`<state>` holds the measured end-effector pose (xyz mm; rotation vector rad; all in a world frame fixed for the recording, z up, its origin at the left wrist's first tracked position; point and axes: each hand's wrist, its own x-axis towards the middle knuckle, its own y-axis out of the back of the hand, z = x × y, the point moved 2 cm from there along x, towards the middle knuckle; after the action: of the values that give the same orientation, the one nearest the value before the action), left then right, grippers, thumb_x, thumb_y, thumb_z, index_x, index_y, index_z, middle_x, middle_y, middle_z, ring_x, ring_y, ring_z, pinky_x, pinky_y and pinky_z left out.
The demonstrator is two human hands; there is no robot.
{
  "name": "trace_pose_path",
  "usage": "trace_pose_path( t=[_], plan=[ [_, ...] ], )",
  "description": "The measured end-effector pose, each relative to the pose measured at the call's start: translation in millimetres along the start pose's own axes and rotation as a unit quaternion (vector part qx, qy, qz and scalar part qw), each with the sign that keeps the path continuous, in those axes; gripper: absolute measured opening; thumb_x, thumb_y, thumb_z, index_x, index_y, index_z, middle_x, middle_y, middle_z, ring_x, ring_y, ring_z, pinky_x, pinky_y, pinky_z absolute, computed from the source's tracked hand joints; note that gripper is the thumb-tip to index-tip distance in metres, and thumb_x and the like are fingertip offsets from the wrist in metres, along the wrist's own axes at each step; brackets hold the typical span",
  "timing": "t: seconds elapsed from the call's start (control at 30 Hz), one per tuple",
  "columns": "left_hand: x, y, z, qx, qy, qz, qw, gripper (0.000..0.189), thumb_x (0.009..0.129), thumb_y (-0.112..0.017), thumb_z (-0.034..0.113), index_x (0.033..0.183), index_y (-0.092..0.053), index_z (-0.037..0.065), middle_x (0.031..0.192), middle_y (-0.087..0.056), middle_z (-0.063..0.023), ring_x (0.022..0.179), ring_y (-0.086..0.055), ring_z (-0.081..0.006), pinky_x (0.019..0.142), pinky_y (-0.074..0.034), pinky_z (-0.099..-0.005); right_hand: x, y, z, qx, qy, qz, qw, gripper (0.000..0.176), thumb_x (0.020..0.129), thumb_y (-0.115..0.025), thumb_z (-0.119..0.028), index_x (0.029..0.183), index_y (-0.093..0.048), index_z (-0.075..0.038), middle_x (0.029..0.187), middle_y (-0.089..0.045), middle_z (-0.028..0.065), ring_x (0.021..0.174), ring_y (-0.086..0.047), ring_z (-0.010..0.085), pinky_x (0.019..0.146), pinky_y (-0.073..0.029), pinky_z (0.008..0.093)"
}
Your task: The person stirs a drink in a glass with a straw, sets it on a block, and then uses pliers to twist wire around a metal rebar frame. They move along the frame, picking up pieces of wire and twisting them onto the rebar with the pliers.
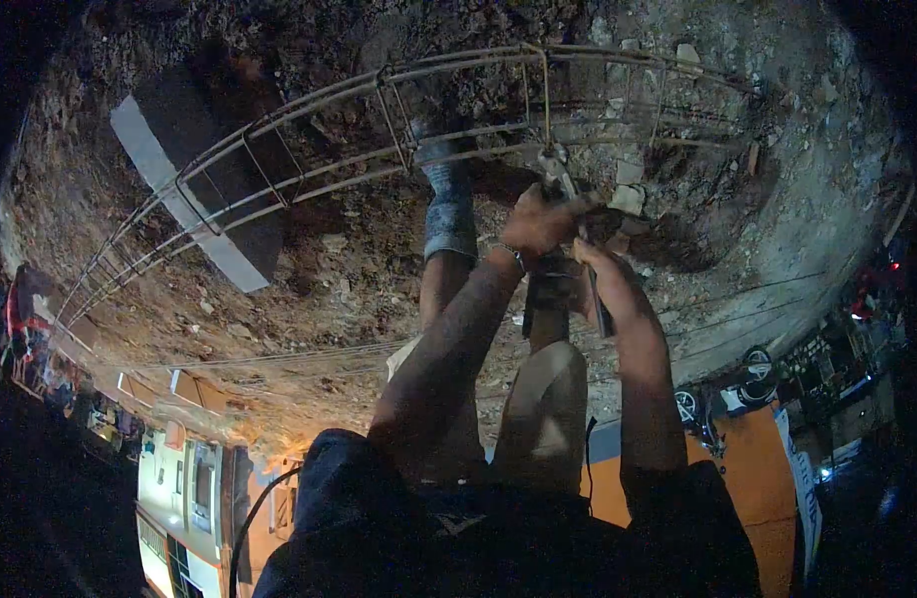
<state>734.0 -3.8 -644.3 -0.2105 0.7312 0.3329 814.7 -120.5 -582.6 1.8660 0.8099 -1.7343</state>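
Note:
A pair of pincers [565, 182] is held in front of me, its jaws against the lower bars of a long rebar cage [398, 159], by a stirrup. My left hand [540, 221], with a bracelet at the wrist, is closed around the tool near its jaws. Lower and to the right, my right hand [603, 267] is closed on a long handle, whose end shows below the fingers. Some fingers of both hands are hidden. Any tie wire at the jaws is too small to make out.
Rough soil and stones [329, 244] surround the cage. A pale flat board [184, 189] lies beneath its left part. My lower leg [448, 209] stands close to the bars. Thin lines cross the ground behind, with parked motorcycles [702, 414] and lit buildings [184, 488] beyond.

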Motion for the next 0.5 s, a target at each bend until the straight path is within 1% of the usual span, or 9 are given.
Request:
trace_pose_path(
  t=[0.07,0.1,0.13,0.17,0.2,0.23,0.3,0.37,0.5],
  plan=[
    [-4.4,2.0,9.8,0.185,-0.076,-0.021,0.98,0.046,0.076,-0.05,0.015,0.121,-0.042,0.017,0.098,-0.05,-0.021,0.095,-0.047,-0.0378,0.081,-0.037,-0.0456,12.5,12.9,15.9,-0.019,0.022,-0.023,0.999,0.035,0.082,-0.049,-0.033,0.101,-0.051,-0.004,0.101,-0.053,0.0078,0.09,-0.051,0.0186,0.076,-0.04,0.0334],
    [-4.4,3.8,14.3,0.183,-0.076,-0.02,0.98,0.046,0.076,-0.05,0.015,0.121,-0.042,0.017,0.098,-0.05,-0.021,0.095,-0.047,-0.0378,0.081,-0.037,-0.0456,17.6,24.9,26.0,-0.024,0.034,-0.034,0.999,0.039,0.081,-0.05,-0.035,0.103,-0.052,-0.003,0.105,-0.052,0.0085,0.096,-0.049,0.0186,0.081,-0.037,0.0326],
    [-4.2,17.2,20.8,0.198,-0.013,0.185,0.962,0.047,0.074,-0.054,0.022,0.117,-0.042,0.01,0.103,-0.048,-0.0216,0.096,-0.045,-0.037,0.083,-0.036,-0.0446,18.1,27.6,27.4,-0.028,0.046,-0.044,0.998,0.043,0.081,-0.05,-0.037,0.106,-0.053,-0.001,0.109,-0.052,0.0092,0.103,-0.046,0.0187,0.086,-0.034,0.0318],
    [-7.4,27.4,23.7,0.202,0.051,0.382,0.901,0.052,0.072,-0.057,0.028,0.114,-0.042,0.002,0.107,-0.046,-0.0221,0.098,-0.044,-0.0362,0.085,-0.035,-0.0436,5.2,18.4,11.3,-0.057,0.026,-0.024,0.998,0.043,0.08,-0.05,-0.038,0.102,-0.054,-0.001,0.099,-0.052,0.0081,0.091,-0.047,0.0175,0.078,-0.035,0.0308],
    [4.1,33.1,0.4,0.199,0.051,0.381,0.901,0.052,0.072,-0.057,0.028,0.114,-0.042,0.002,0.107,-0.046,-0.0221,0.098,-0.044,-0.0362,0.085,-0.035,-0.0436,-12.3,3.0,-11.7,-0.087,0.006,-0.003,0.996,0.043,0.08,-0.051,-0.039,0.099,-0.054,-0.001,0.089,-0.053,0.007,0.08,-0.047,0.0164,0.069,-0.036,0.0298],
    [22.9,37.8,-36.5,0.349,-0.103,0.374,0.853,0.057,0.068,-0.061,0.028,0.115,-0.041,0.002,0.108,-0.045,-0.0223,0.1,-0.042,-0.0364,0.085,-0.034,-0.0451,-30.1,-13.3,-33.4,-0.115,-0.016,0.017,0.993,0.043,0.079,-0.051,-0.04,0.096,-0.055,0.0,0.078,-0.053,0.006,0.069,-0.047,0.0152,0.061,-0.036,0.0288],
    [33.3,33.2,-61.6,0.483,-0.249,0.352,0.762,0.063,0.064,-0.064,0.029,0.115,-0.04,0.002,0.11,-0.044,-0.0225,0.101,-0.041,-0.0365,0.086,-0.032,-0.0465,-40.0,-23.3,-45.8,-0.159,-0.048,0.044,0.985,0.043,0.078,-0.052,-0.041,0.091,-0.055,0.0,0.063,-0.053,0.0043,0.052,-0.048,0.0135,0.048,-0.038,0.0273],
    [38.1,31.4,-69.0,0.25,-0.2,0.214,0.923,0.061,0.065,-0.061,0.022,0.118,-0.037,0.003,0.108,-0.044,-0.0236,0.099,-0.043,-0.0364,0.085,-0.033,-0.0469,-18.2,-0.9,-13.2,-0.092,-0.068,0.036,0.993,0.044,0.078,-0.052,-0.042,0.088,-0.055,0.0,0.051,-0.048,0.0015,0.039,-0.042,0.0118,0.038,-0.034,0.0269],
    [22.9,58.2,-20.7,0.114,-0.168,0.11,0.973,0.063,0.064,-0.059,0.014,0.121,-0.033,0.003,0.108,-0.044,-0.0245,0.098,-0.043,-0.0381,0.086,-0.033,-0.046,-15.6,0.0,-14.1,-0.012,-0.096,-0.002,0.995,0.046,0.077,-0.053,-0.043,0.09,-0.053,0.001,0.044,-0.042,-0.0007,0.032,-0.037,0.0105,0.035,-0.032,0.0261]
  ],
)
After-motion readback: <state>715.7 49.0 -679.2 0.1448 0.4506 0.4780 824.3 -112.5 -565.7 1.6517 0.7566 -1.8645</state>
